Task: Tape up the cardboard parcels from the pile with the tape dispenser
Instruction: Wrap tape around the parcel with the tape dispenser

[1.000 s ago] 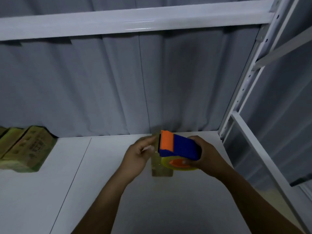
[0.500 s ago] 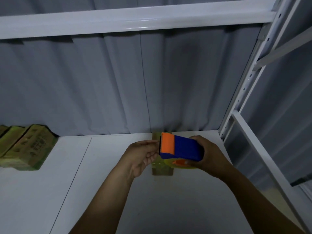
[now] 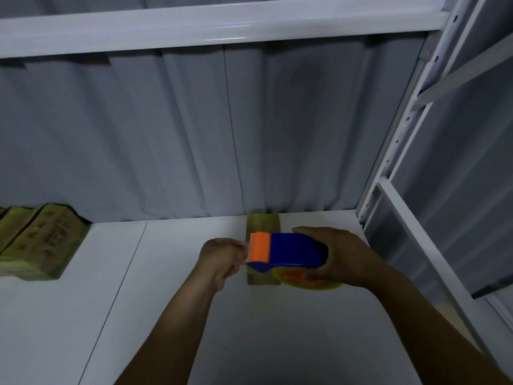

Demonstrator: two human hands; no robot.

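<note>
White shelf (image 3: 83,315) fills the lower half of my view, with a grey pleated curtain (image 3: 166,134) hung behind it and a white rack post (image 3: 399,129) rising at two o'clock. At nine o'clock I see the pile (image 3: 36,245) of greenish-brown parcels lying against the curtain, well apart from my hands. Near the centre, at about five o'clock, one narrow parcel (image 3: 262,223) lies flat on the shelf with its far end touching the curtain. My right hand (image 3: 338,257) is wrapped around the dispenser (image 3: 288,250), blue body with an orange front, held over that parcel; the yellowish tape roll (image 3: 305,284) shows under my palm. My left hand (image 3: 222,257) is curled tight at the orange end, fingers pinched together; I cannot tell whether they grip the tape end.
</note>
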